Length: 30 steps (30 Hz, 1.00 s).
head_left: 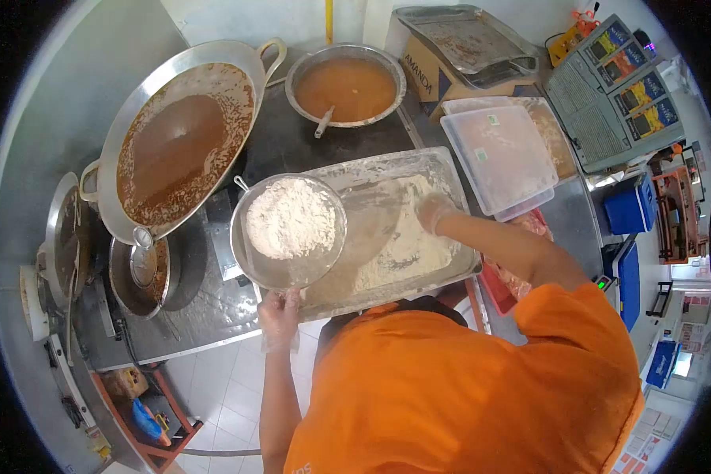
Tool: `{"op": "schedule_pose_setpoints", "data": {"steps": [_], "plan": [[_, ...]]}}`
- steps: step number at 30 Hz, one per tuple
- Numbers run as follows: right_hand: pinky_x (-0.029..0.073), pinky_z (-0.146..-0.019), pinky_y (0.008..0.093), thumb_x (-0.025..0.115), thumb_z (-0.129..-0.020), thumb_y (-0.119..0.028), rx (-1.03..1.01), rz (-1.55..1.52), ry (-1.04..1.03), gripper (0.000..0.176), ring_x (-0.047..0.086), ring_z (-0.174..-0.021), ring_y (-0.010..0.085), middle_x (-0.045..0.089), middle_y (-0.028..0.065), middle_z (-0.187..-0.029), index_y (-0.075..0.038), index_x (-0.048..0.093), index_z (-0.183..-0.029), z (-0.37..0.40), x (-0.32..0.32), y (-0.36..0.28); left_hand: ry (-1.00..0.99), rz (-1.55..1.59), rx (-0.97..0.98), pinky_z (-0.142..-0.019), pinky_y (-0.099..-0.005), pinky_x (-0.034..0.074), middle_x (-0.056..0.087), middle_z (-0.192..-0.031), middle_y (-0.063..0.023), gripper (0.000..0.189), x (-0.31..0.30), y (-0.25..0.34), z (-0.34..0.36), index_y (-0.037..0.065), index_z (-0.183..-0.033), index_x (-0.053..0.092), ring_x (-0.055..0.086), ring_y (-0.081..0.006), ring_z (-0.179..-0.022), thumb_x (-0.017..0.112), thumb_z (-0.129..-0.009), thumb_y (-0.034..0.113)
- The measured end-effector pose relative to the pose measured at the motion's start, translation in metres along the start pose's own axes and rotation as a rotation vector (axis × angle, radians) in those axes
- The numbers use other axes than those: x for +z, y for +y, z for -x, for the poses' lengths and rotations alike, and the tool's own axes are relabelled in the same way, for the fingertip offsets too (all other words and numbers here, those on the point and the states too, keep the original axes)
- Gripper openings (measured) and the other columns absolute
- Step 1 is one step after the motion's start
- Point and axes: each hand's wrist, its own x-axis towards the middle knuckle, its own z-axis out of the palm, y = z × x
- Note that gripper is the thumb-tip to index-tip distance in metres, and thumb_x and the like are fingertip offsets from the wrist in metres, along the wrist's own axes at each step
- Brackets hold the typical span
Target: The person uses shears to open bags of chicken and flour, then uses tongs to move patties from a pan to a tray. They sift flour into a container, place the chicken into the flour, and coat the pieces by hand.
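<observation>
My left hand (280, 310) grips a sieve (289, 273); my right hand (435, 213) reaches into white powder (403, 246).
Beyond my left hand, the sieve carries a powder heap (291, 217); to its right, the tray (363, 215) lies under my right hand, whose grasp I cannot tell.

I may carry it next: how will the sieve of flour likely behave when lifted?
The sieve would probably tip away from the left hand, which holds its near edge with flour mounded beyond. It looks metal, so should stay stiff. Tilted, the loose-looking flour may slide.
</observation>
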Motion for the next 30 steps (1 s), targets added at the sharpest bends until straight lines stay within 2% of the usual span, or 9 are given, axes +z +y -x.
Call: {"op": "schedule_pose_setpoints", "data": {"steps": [5,8,11,14,15,18,22,27,30], "plan": [[0.054,-0.080,0.0476,0.057,-0.086,-0.021,-0.027,-0.267,-0.302,0.030,0.069,-0.096,0.0343,0.071,0.0185,-0.106,-0.002,0.073,-0.103,0.055,-0.002,-0.068,-0.002,-0.013,0.052,-0.058,-0.0280,0.048,0.068,-0.071,-0.0070,0.022,-0.002,0.004,-0.001,-0.004,-0.091,0.067,0.059,-0.0095,-0.064,0.070,-0.089,0.018],[0.050,-0.089,0.0459,0.050,-0.090,-0.032,-0.119,-0.399,-0.233,0.041,0.066,-0.103,0.0330,0.068,0.0198,-0.112,-0.003,0.070,-0.110,0.008,0.026,-0.113,0.009,0.021,0.093,-0.057,-0.0271,0.047,0.067,-0.071,-0.0068,0.023,0.003,-0.011,-0.004,-0.004,-0.092,0.067,0.059,-0.0090,-0.064,0.070,-0.089,0.018],[0.045,-0.097,0.0441,0.045,-0.092,-0.046,-0.164,-0.925,-0.111,0.050,0.061,-0.110,0.0375,0.066,0.0201,-0.118,-0.008,0.067,-0.117,0.013,-0.066,-0.163,-0.007,0.083,0.079,-0.057,-0.0263,0.047,0.067,-0.071,-0.0060,0.022,0.006,-0.027,-0.008,-0.003,-0.092,0.067,0.059,-0.0087,-0.064,0.070,-0.090,0.019],[0.042,-0.103,0.0421,0.047,-0.093,-0.046,-0.397,-0.688,-0.178,0.052,0.056,-0.118,0.0342,0.060,0.0190,-0.130,-0.008,0.062,-0.125,-0.050,-0.049,-0.199,-0.008,0.040,0.092,-0.057,-0.0260,0.047,0.068,-0.072,-0.0059,0.022,0.003,-0.004,-0.005,-0.003,-0.093,0.067,0.059,-0.0086,-0.064,0.070,-0.090,0.019],[0.039,-0.106,0.0426,0.049,-0.093,-0.045,-0.520,-0.887,0.060,0.053,0.052,-0.122,0.0333,0.055,0.0182,-0.135,-0.008,0.058,-0.130,-0.065,-0.028,-0.203,-0.009,0.030,0.091,-0.057,-0.0260,0.047,0.068,-0.072,-0.0059,0.022,0.002,-0.001,-0.005,-0.003,-0.093,0.067,0.059,-0.0086,-0.064,0.070,-0.090,0.019],[0.032,-0.113,0.0434,0.053,-0.093,-0.044,-0.392,-1.119,0.477,0.061,0.043,-0.132,0.0323,0.046,0.0202,-0.143,-0.012,0.043,-0.145,-0.037,-0.051,-0.154,0.009,-0.030,0.056,-0.057,-0.0258,0.047,0.068,-0.073,-0.0064,0.022,0.001,0.003,-0.005,-0.003,-0.093,0.067,0.059,-0.0083,-0.065,0.070,-0.090,0.019],[0.026,-0.116,0.0446,0.051,-0.094,-0.038,-0.009,-0.711,0.931,0.052,0.049,-0.125,0.0334,0.049,0.0165,-0.139,-0.007,0.051,-0.136,-0.024,-0.084,-0.131,-0.014,-0.058,0.003,-0.057,-0.0277,0.048,0.069,-0.074,-0.0067,0.024,0.000,0.003,-0.008,-0.004,-0.092,0.067,0.060,-0.0089,-0.064,0.070,-0.090,0.020],[0.030,-0.112,0.0441,0.050,-0.095,-0.036,-0.380,-0.918,0.665,0.051,0.051,-0.122,0.0327,0.051,0.0164,-0.137,-0.007,0.051,-0.136,-0.094,-0.054,-0.211,-0.037,-0.027,-0.128,-0.059,-0.0298,0.050,0.070,-0.075,-0.0074,0.025,-0.002,0.003,-0.008,-0.004,-0.089,0.067,0.061,-0.0111,-0.066,0.071,-0.089,0.021],[0.032,-0.109,0.0438,0.049,-0.095,-0.036,-0.512,-0.936,0.436,0.049,0.052,-0.120,0.0322,0.052,0.0163,-0.135,-0.007,0.052,-0.135,-0.099,-0.059,-0.238,0.030,-0.103,0.026,-0.060,-0.0292,0.050,0.071,-0.076,-0.0089,0.023,0.000,-0.005,-0.012,-0.003,-0.090,0.069,0.062,-0.0103,-0.066,0.071,-0.089,0.021]]}}
